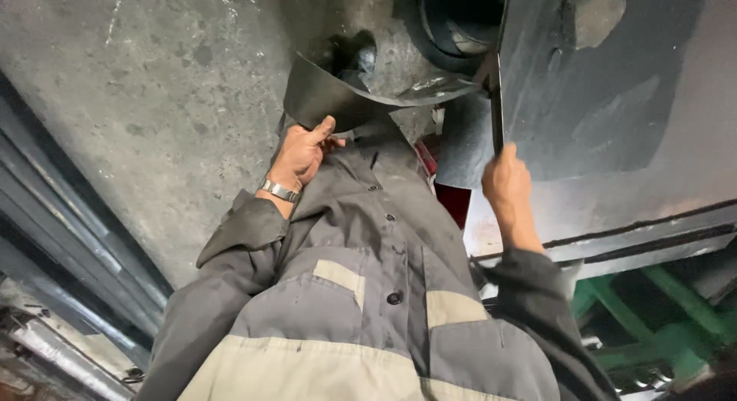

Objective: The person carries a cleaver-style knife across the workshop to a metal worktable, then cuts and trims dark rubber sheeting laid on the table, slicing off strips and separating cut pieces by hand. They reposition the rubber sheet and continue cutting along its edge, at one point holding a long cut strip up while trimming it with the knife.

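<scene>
Both arms reach down and out from the grey jacket, which fills the bottom of the view. The left hand is above the jacket's left shoulder. Its fingers are curled in tight and the thumb points up. The wrist bends a little. The right hand is above the jacket's right shoulder, closed in a fist, with the arm almost straight.

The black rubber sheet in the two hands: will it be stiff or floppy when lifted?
The black rubber sheet probably flops: it already curls in a bend near the left hand. The right hand grips its edge, so it likely sags between the hands. It looks thick, perhaps rather heavy.
</scene>
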